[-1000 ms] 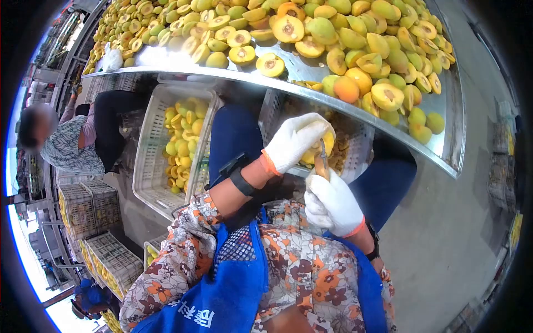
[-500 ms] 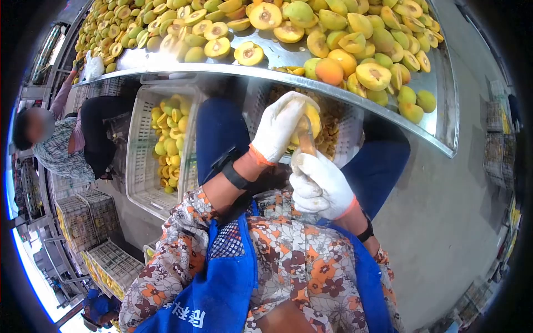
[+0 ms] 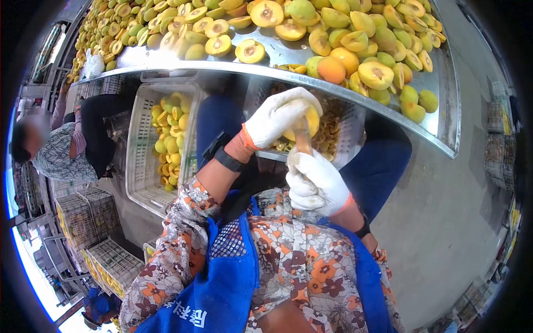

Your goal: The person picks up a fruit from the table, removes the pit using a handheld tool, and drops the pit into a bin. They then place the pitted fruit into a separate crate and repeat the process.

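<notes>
White work gloves cover both hands. My left hand [image 3: 282, 117] is closed around a yellow peach half [image 3: 312, 123], held above a crate between my knees. In my right hand [image 3: 317, 186] is a narrow brownish hand tool [image 3: 303, 142], fingers wrapped round its lower end. Its upper end meets the peach half, and the tip is hidden by the fruit and glove. Below the hands, the grey crate [image 3: 351, 133] holds brown and yellow scraps [image 3: 332, 145] that look like pits and trimmings.
A metal table [image 3: 255, 70] heaped with peach halves [image 3: 376, 75] spans the front. At left stands a white crate [image 3: 137, 161] of yellow halves [image 3: 169, 141]. Another person [image 3: 61, 144] sits farther left, near stacked crates [image 3: 89, 216]. Grey floor [image 3: 433, 222] lies at right.
My left hand has shifted slightly left and turned a little with the peach half. My right hand has moved slightly left with the tool, whose upper end still meets the fruit.
</notes>
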Demonstrator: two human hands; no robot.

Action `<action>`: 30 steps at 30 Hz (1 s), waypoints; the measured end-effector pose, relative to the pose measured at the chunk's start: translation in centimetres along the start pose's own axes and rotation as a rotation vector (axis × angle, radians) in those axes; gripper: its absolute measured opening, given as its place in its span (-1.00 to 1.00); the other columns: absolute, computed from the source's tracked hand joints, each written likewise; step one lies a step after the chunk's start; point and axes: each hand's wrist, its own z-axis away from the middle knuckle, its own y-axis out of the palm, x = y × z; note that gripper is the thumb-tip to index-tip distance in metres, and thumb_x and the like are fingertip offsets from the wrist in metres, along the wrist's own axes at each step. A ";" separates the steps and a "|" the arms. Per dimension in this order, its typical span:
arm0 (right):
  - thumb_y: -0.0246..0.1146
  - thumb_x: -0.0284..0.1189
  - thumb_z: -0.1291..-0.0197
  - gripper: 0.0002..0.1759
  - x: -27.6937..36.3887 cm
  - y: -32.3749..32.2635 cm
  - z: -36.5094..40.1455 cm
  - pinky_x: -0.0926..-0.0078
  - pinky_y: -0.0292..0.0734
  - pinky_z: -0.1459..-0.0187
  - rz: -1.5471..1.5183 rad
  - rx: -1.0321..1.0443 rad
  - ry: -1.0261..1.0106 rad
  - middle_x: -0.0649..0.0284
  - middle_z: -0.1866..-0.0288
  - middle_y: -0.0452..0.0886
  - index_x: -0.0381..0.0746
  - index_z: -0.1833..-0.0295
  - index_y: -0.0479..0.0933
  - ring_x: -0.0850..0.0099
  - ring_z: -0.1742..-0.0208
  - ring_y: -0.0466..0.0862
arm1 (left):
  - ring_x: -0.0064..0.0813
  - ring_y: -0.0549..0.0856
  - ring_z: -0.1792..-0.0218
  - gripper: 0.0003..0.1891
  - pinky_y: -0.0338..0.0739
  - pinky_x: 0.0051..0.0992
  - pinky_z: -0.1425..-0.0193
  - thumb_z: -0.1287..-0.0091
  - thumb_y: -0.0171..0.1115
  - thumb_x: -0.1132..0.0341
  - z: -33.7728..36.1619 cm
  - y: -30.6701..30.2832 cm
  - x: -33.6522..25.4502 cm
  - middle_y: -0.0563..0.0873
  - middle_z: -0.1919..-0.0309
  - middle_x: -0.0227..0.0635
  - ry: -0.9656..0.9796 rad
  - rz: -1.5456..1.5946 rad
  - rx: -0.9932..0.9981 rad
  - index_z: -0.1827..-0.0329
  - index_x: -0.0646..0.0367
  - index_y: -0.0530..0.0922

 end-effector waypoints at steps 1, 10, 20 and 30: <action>0.16 -0.29 -0.57 -0.84 0.1 0.4 -0.1 0.63 0.11 0.74 0.000 0.000 0.001 0.47 0.59 0.32 -0.12 0.07 0.40 0.65 0.76 0.24 | -0.48 0.71 0.24 -0.57 0.64 -0.46 0.06 -0.67 -0.05 0.07 0.0 -0.1 -0.1 0.75 0.25 -0.21 -0.013 0.018 0.019 -0.01 0.29 0.62; 0.10 -0.39 -0.57 -0.91 0.7 1.9 -0.2 0.65 0.09 0.75 0.242 -0.165 -0.077 0.41 0.60 0.30 -0.13 0.07 0.36 0.64 0.77 0.20 | -0.50 0.71 0.25 -0.52 0.63 -0.52 0.10 -0.69 -0.08 0.01 0.8 2.9 0.9 0.75 0.26 -0.24 -0.226 0.401 -0.444 0.03 0.28 0.64; 0.16 -0.33 -0.56 -0.85 0.3 1.4 0.4 0.67 0.11 0.75 0.369 -0.155 -0.087 0.48 0.61 0.32 -0.16 0.09 0.41 0.67 0.75 0.28 | -0.56 0.70 0.12 -0.55 0.62 -0.49 -0.06 -0.71 -0.10 0.06 2.3 2.6 -0.9 0.75 0.14 -0.30 -0.056 -0.075 -0.388 -0.09 0.28 0.61; 0.10 -0.26 -0.61 -0.79 0.2 1.2 1.0 0.66 0.05 0.77 -0.009 0.024 0.049 0.47 0.63 0.29 -0.11 0.14 0.43 0.65 0.79 0.21 | -0.57 0.72 0.18 -0.54 0.62 -0.51 -0.01 -0.70 -0.13 0.05 1.7 2.0 0.5 0.76 0.14 -0.32 -0.148 0.033 -0.293 -0.08 0.29 0.62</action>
